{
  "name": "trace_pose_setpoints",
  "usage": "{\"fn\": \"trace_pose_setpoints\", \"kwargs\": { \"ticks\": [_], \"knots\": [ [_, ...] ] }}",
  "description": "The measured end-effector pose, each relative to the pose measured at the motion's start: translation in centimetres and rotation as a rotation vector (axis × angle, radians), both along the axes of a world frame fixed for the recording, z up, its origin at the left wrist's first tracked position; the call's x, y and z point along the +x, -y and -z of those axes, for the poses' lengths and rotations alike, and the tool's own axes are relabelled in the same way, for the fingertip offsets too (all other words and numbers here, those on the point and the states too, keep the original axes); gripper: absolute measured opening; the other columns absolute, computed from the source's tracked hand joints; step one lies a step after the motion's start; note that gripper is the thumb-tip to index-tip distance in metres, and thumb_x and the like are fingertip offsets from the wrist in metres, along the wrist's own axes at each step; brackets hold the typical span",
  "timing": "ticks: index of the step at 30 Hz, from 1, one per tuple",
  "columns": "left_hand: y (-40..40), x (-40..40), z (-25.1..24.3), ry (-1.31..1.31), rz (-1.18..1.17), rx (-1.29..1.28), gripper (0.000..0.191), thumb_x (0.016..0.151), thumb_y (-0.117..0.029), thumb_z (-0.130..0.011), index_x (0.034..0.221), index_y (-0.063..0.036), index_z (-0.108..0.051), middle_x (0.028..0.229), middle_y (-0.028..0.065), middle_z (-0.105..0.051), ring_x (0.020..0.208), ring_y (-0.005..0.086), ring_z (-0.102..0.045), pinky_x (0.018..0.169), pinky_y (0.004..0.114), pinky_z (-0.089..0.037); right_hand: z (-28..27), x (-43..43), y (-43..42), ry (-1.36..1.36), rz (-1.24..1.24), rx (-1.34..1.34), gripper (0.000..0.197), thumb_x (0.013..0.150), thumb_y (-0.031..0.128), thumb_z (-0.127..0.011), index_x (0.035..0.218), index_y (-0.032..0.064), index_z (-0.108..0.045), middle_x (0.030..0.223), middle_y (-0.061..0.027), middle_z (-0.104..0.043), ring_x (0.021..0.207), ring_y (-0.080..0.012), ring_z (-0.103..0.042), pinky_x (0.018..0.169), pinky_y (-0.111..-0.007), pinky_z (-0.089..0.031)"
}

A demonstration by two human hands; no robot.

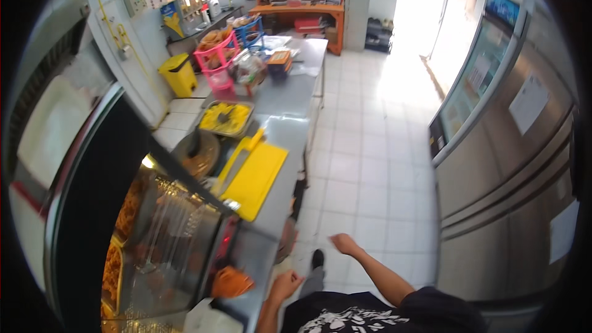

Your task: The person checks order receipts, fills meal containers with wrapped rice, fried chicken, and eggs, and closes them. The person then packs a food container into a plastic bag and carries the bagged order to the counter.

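Observation:
My left hand (286, 283) hangs beside the edge of the steel worktable (289, 88), its fingers curled and nothing visible in them. My right hand (344, 244) is out over the white tiled floor (370, 194), loosely closed and slightly blurred, also with nothing visible in it. Nearest to my left hand, an orange cloth (231, 282) lies in front of a glass-fronted heated display cabinet (171, 236) with trays of fried food (112, 273). Beyond the cabinet lies a yellow cutting board (256, 178), with a stone mortar (203, 150) and a tray of yellow food (225, 118) close by.
A steel refrigerator (490, 171) and a glass-door cooler (478, 74) line the right side. Pink (217, 60) and blue (249, 32) racks stand on the table's far part. A yellow bin (179, 75) is at left. The bright doorway (418, 14) lies ahead, beside a shoe rack (379, 35).

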State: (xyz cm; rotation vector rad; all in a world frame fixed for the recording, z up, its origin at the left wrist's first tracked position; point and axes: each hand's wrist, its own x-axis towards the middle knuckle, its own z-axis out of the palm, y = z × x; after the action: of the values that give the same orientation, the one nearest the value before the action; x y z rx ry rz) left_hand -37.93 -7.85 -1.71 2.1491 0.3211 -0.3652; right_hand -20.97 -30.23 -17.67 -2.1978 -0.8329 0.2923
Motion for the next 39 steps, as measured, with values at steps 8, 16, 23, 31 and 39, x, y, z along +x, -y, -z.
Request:
{"fn": "trace_pose_setpoints", "kwargs": {
  "ticks": [8, 16, 23, 31, 39],
  "knots": [
    [10.0, 39.2, -0.4, 0.249, 0.426, -0.02, 0.046, 0.093, -0.041, -0.05, 0.075, 0.0008, -0.057, 0.07, 0.0232, -0.059, 0.072, 0.0429, -0.058, 0.066, 0.048, -0.045, 12.8, 1.9, 50.8, -0.405, 0.546, -1.527, 0.069, 0.075, 0.057, -0.063, 0.115, 0.0019, -0.057, 0.11, -0.0118, -0.063, 0.099, -0.0272, -0.06, 0.086, -0.041, -0.05],
    [2.1, 53.9, 26.5, -0.328, 0.518, 0.329, 0.046, 0.084, -0.047, -0.061, 0.095, -0.0023, -0.069, 0.099, 0.02, -0.067, 0.096, 0.0363, -0.064, 0.085, 0.046, -0.05, 16.9, 10.5, 37.1, -0.889, 1.51, -0.165, 0.055, 0.085, 0.042, -0.059, 0.113, -0.0051, -0.054, 0.098, -0.0164, -0.062, 0.083, -0.0297, -0.059, 0.07, -0.043, -0.051],
    [0.3, 66.0, 24.2, -0.529, 0.287, 0.056, 0.051, 0.085, -0.054, -0.057, 0.091, -0.005, -0.07, 0.092, 0.0175, -0.068, 0.092, 0.0324, -0.065, 0.08, 0.042, -0.047, 10.1, 58.5, 19.1, -0.165, 0.467, -0.389, 0.02, 0.085, 0.018, -0.049, 0.082, 0.0032, -0.062, 0.084, -0.0225, -0.064, 0.081, -0.042, -0.061, 0.073, -0.052, -0.049],
    [0.6, 92.6, 31.1, -0.135, 0.14, 0.192, 0.049, 0.088, -0.051, -0.055, 0.085, -0.0051, -0.07, 0.082, 0.016, -0.068, 0.082, 0.031, -0.066, 0.074, 0.041, -0.048, -1.9, 96.1, 12.8, -0.421, 0.723, 0.136, 0.036, 0.09, 0.034, -0.06, 0.074, 0.0026, -0.07, 0.054, -0.0083, -0.062, 0.046, -0.0126, -0.058, 0.048, -0.032, -0.047],
    [9.9, 137.6, 7.5, 0.055, 0.221, 0.273, 0.055, 0.09, -0.057, -0.048, 0.071, -0.0081, -0.063, 0.069, 0.0137, -0.064, 0.072, 0.0357, -0.063, 0.065, 0.045, -0.049, 15.7, 97.2, 33.5, -0.6, 0.732, -0.82, 0.044, 0.089, 0.046, -0.047, 0.092, 0.0099, -0.072, 0.081, -0.02, -0.069, 0.077, -0.0444, -0.064, 0.076, -0.049, -0.053]
  ]
}}
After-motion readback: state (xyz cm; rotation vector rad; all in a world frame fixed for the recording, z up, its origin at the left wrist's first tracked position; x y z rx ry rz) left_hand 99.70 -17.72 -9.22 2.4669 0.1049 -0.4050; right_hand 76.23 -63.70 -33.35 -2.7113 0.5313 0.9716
